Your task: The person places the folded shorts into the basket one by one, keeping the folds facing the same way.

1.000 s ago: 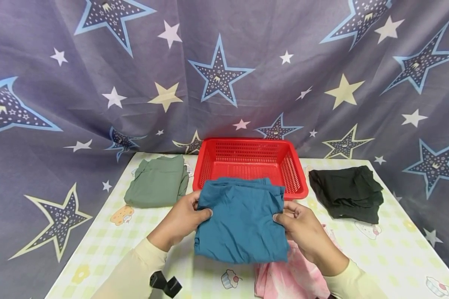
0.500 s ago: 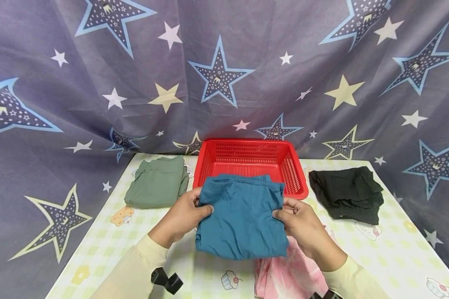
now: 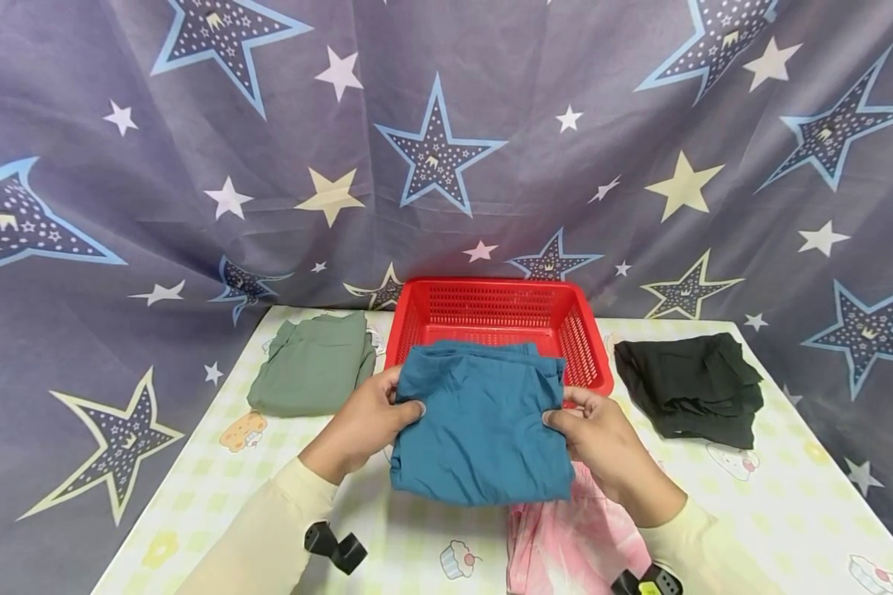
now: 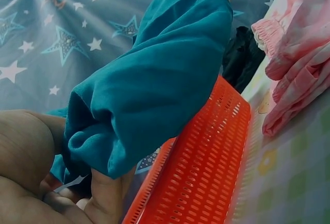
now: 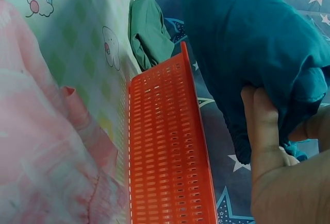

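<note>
A folded teal garment (image 3: 484, 426) is held up between both hands, in front of the red basket and overlapping its near rim in the head view. My left hand (image 3: 365, 421) pinches its left edge, thumb on the near face and fingers behind. At the opposite edge my right hand (image 3: 603, 442) grips it the same way. Both wrist views show the cloth (image 4: 149, 90) raised above the table beside the basket, with fingers (image 5: 263, 126) underneath it. The red perforated basket (image 3: 494, 299) stands at the table's back; its visible inside holds nothing.
A folded green garment (image 3: 308, 368) lies left of the basket, a folded black one (image 3: 692, 384) to its right. Pink clothing (image 3: 576, 541) lies at the front, partly under my right forearm. A star-patterned curtain (image 3: 491, 49) hangs behind the checkered table (image 3: 216, 504).
Both hands have moved the teal garment slightly up and away, toward the basket. It covers a little more of the basket's opening. The other clothes have stayed put.
</note>
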A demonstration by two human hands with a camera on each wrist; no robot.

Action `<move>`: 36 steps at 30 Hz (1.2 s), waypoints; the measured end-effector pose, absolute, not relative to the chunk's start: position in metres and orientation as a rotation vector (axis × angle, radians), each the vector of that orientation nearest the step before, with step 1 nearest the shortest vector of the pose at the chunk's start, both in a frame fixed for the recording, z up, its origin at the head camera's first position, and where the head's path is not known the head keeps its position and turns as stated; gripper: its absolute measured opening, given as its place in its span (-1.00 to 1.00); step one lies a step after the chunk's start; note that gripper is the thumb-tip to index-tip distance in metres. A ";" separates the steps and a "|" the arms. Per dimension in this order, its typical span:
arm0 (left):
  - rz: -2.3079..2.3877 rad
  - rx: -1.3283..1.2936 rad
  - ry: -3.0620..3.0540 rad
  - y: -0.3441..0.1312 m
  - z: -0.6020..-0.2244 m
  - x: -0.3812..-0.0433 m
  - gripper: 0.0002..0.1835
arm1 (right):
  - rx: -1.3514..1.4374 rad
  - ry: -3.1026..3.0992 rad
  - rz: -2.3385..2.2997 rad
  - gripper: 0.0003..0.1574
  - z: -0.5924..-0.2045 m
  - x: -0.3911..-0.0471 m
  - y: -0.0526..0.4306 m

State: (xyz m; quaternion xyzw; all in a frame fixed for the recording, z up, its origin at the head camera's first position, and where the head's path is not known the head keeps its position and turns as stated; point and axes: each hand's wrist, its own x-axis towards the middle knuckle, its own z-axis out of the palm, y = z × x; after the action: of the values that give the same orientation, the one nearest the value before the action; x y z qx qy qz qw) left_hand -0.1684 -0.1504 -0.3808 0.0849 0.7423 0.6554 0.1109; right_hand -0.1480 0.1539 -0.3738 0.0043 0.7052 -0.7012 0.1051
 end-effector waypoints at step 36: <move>1.905 0.206 2.254 -0.143 -0.386 -0.196 -0.55 | 0.026 2.060 -2.075 -0.57 -0.380 -0.175 0.156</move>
State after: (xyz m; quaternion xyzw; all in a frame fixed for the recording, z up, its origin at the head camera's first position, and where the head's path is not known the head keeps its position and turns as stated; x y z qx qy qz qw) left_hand -0.1956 -0.1429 -0.3858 0.0692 0.7587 0.6412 0.0915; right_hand -0.1753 0.1561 -0.3796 0.0087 0.7003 -0.7055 0.1087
